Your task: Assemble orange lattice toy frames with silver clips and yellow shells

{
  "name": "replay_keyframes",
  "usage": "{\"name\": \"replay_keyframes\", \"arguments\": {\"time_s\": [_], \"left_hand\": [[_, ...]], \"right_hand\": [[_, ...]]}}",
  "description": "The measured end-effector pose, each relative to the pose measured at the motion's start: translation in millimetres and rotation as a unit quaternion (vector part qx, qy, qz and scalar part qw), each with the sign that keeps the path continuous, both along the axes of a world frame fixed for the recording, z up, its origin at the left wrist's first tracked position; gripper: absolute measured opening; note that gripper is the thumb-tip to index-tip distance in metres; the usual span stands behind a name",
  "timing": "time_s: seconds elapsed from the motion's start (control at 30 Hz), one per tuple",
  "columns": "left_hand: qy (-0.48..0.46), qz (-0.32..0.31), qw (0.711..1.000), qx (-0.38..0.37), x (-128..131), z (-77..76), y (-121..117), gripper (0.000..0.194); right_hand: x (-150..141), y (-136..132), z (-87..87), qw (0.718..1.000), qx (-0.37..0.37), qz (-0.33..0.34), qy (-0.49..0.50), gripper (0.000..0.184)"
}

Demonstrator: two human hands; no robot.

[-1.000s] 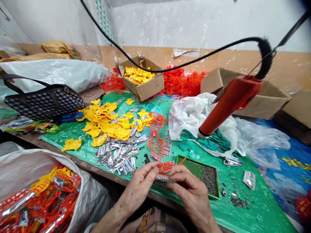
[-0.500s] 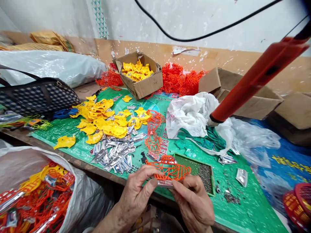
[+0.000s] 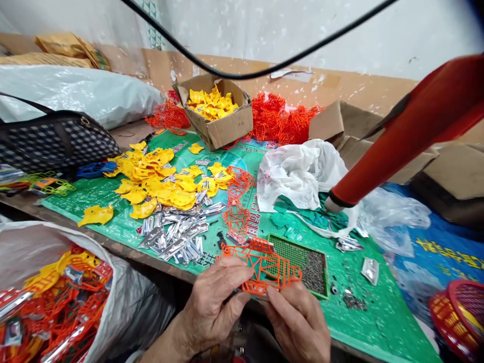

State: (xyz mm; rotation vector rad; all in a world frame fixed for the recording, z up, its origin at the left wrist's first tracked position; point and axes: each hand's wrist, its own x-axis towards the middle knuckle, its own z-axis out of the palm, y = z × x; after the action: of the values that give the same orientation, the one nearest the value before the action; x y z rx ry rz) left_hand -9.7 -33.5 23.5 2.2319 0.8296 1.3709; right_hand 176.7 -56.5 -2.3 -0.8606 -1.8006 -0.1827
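Observation:
Both hands grip an orange plastic lattice frame (image 3: pixel 260 264) at the table's near edge. My left hand (image 3: pixel 215 302) pinches its left end between thumb and fingers. My right hand (image 3: pixel 298 317) is closed on its lower right edge. The fingers hide part of that lower edge. Just behind the frame is a green tray (image 3: pixel 327 275) with small dark screws (image 3: pixel 314 269). Farther back on the green sheet lie more orange lattice frames (image 3: pixel 237 222). Silver strips (image 3: pixel 181 234) are heaped to the left, beside a pile of yellow plastic pieces (image 3: pixel 159 181).
A red cylindrical tool (image 3: pixel 389 146) slants in from the upper right. Behind are a cardboard box (image 3: pixel 232 126) of yellow pieces and a crumpled white bag (image 3: pixel 295 174). An open sack (image 3: pixel 124 282) of orange parts stands lower left, a red basket (image 3: pixel 449 317) lower right.
Both hands have tilted the orange frame so more of its lattice face shows, and the shiny strip along its lower edge is now mostly hidden. The view has shifted slightly; the red tool looks larger.

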Motion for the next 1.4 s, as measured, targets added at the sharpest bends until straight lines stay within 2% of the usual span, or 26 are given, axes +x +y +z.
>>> {"name": "replay_keyframes", "arguments": {"time_s": [0.3,0.7,0.93,1.1,1.23,1.4], "left_hand": [[0.025,-0.012,0.999,0.037,-1,-6.1,2,0.029],[0.056,0.005,0.995,0.088,-1,-4.5,4,0.022],[0.057,-0.006,0.993,0.106,1,2.1,8,0.014],[0.066,-0.009,0.991,0.113,-2,5.9,7,0.012],[0.072,-0.016,0.991,0.114,-4,10.9,6,0.01],[0.072,-0.042,0.989,0.126,-4,14.5,5,0.011]], "right_hand": [[-2,-1,-4.0,1.0,-0.011,0.009,0.021,0.023],[-3,-1,-5.8,0.999,-0.029,-0.002,0.033,0.018],[-6,-3,-2.0,0.999,-0.022,0.005,0.035,0.017],[-4,-3,-6.0,0.999,-0.022,-0.048,0.013,0.017],[0,-6,-9.6,0.999,-0.037,-0.032,-0.023,0.021],[1,-8,-2.4,0.995,-0.008,-0.081,-0.053,0.014]]}}
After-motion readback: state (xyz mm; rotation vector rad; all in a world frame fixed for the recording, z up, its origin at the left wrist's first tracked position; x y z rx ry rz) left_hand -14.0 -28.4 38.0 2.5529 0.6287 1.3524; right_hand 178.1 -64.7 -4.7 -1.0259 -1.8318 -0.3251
